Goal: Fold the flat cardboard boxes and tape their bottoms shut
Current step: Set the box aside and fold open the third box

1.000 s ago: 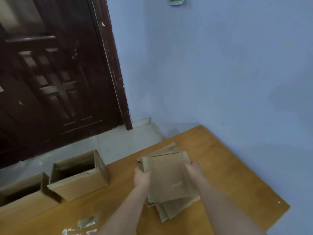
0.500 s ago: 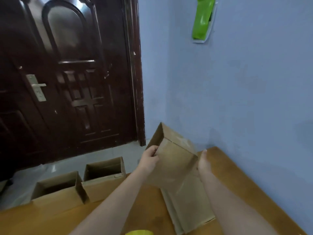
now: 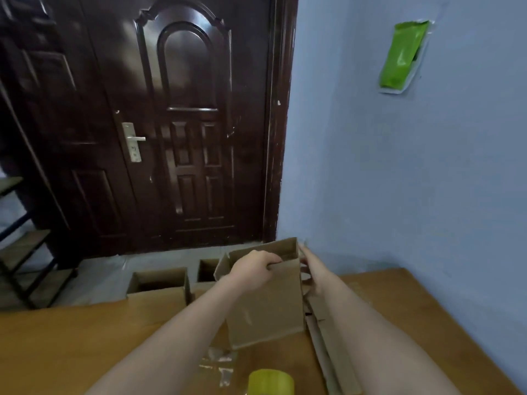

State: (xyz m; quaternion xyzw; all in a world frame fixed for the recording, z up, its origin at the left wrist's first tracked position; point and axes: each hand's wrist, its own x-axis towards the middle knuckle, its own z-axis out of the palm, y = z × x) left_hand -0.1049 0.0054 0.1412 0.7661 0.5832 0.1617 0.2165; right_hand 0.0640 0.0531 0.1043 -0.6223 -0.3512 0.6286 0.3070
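Both grips work the box (image 3: 265, 303), upright on the desk (image 3: 71, 343) — left hand (image 3: 252, 270) curled over its near top edge, right hand (image 3: 313, 269) flat against the side. I'd square the corners before flipping it for tape (image 3: 271, 382).

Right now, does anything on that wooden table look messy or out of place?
Only small things: crumpled scraps of clear tape lie stuck on the wooden table near the yellow tape roll, and the stack of flat brown cardboard boxes sits slightly fanned out. Nothing looks damaged.
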